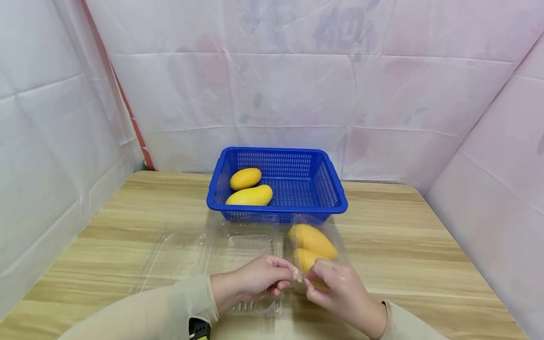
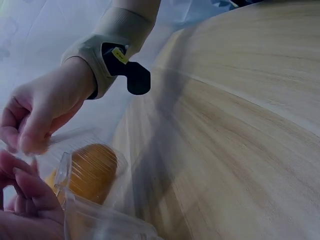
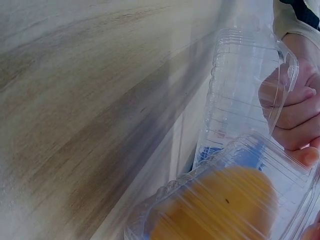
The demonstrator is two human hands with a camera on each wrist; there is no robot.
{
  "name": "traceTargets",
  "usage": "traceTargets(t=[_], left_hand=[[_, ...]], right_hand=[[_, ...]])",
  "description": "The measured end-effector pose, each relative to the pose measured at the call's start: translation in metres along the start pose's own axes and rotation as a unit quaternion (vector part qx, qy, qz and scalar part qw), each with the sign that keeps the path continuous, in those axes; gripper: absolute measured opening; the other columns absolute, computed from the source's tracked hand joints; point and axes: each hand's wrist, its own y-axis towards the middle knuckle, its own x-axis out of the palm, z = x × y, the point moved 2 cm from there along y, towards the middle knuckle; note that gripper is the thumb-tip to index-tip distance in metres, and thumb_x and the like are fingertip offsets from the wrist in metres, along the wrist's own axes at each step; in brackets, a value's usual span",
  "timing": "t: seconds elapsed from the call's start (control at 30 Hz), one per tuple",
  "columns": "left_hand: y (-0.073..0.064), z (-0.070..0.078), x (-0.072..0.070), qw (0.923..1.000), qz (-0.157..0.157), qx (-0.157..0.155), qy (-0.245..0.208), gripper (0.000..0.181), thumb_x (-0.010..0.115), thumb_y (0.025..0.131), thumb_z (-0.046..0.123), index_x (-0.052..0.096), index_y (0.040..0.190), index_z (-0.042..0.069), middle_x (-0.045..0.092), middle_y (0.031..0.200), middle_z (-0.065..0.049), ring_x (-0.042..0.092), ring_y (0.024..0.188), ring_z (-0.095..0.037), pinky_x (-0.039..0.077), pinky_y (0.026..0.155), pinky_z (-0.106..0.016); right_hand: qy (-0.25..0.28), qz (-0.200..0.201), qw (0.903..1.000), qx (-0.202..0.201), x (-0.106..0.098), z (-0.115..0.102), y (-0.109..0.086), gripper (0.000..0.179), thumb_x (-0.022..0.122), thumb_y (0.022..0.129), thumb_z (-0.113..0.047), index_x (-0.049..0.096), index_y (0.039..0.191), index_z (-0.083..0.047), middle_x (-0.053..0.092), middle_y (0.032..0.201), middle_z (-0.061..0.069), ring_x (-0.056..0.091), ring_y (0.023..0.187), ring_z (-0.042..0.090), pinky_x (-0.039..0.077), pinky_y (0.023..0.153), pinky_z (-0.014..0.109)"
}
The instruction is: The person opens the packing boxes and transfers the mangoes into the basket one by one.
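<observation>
In the head view, bright, soft, even light covers the wooden table (image 1: 391,236) and the pale sheeting (image 1: 289,94) around it. Both wrist views are dimmer and bluish, with a broad, blurry-edged shadow (image 2: 159,145) across the table. Thin streaks of glare line the clear plastic box (image 3: 290,182) in the right wrist view. In the left, the table's edge bows; wood grain looks soft in both.

And nothing readable here! High on the back sheet (image 1: 289,94), a faint bluish print (image 1: 340,27) looks like big letters or digits, but it's too washed-out to call. Over in the left wrist view, a yellow tag (image 2: 119,55) on a black strap (image 2: 137,77) shows tiny dark marks, illegible!
</observation>
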Motion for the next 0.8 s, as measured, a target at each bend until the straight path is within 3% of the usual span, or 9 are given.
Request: traceTargets(t=[0.13, 0.3, 0.47, 0.6, 0.8], left_hand=[[-0.002, -0.006, -0.005, 0.9997, 0.009, -0.017, 0.014, 0.012, 0.057, 0.084, 0.003, 0.065, 0.088, -0.004, 0.041, 0.051, 0.004, 0.037, 0.042, -0.003, 0.031, 0.043, -0.014], [-0.003, -0.005, -0.008, 0.9995, 0.000, -0.022, 0.024, 0.015, 0.057, 0.086, 0.006, 0.066, 0.092, -0.004, 0.043, 0.052, 0.004, 0.038, 0.042, -0.003, 0.033, 0.044, -0.015], [-0.005, -0.001, -0.006, 0.9989, -0.003, -0.029, 0.037, 0.016, 0.058, 0.086, 0.004, 0.067, 0.094, -0.007, 0.044, 0.051, 0.004, 0.039, 0.042, -0.002, 0.034, 0.043, -0.014], [-0.009, -0.002, -0.004, 0.9977, -0.004, -0.036, 0.057, 0.015, 0.059, 0.086, 0.004, 0.067, 0.091, -0.007, 0.044, 0.050, 0.003, 0.039, 0.042, -0.002, 0.033, 0.042, -0.014], [-0.009, -0.003, -0.005, 0.9952, -0.021, -0.037, 0.089, 0.015, 0.058, 0.085, 0.005, 0.067, 0.088, -0.007, 0.046, 0.051, 0.003, 0.040, 0.042, -0.002, 0.033, 0.041, -0.014]], right_hand=[[0.002, 0.016, 0.9996, 0.025, -0.008, 0.000, 0.003, 0.009, 0.057, 0.078, -0.011, 0.055, 0.071, -0.016, 0.044, 0.062, -0.009, 0.037, 0.054, 0.000, 0.030, 0.050, 0.007], [-0.031, -0.007, 0.9994, 0.013, -0.009, -0.007, 0.006, 0.009, 0.055, 0.081, -0.014, 0.056, 0.072, -0.017, 0.043, 0.063, -0.011, 0.038, 0.057, 0.001, 0.031, 0.054, 0.009], [-0.072, 0.008, 0.9973, 0.010, -0.014, -0.010, 0.007, 0.019, 0.049, 0.088, -0.023, 0.057, 0.071, -0.018, 0.041, 0.064, -0.012, 0.036, 0.060, 0.002, 0.029, 0.057, 0.014], [-0.068, 0.001, 0.9974, -0.022, -0.014, -0.012, 0.007, 0.022, 0.048, 0.090, -0.024, 0.056, 0.071, -0.017, 0.042, 0.066, -0.013, 0.040, 0.061, 0.003, 0.032, 0.058, 0.015], [-0.071, -0.014, 0.9952, -0.065, -0.006, -0.013, 0.006, 0.011, 0.053, 0.081, -0.016, 0.056, 0.070, -0.017, 0.048, 0.066, -0.012, 0.044, 0.059, 0.005, 0.036, 0.062, 0.021]])
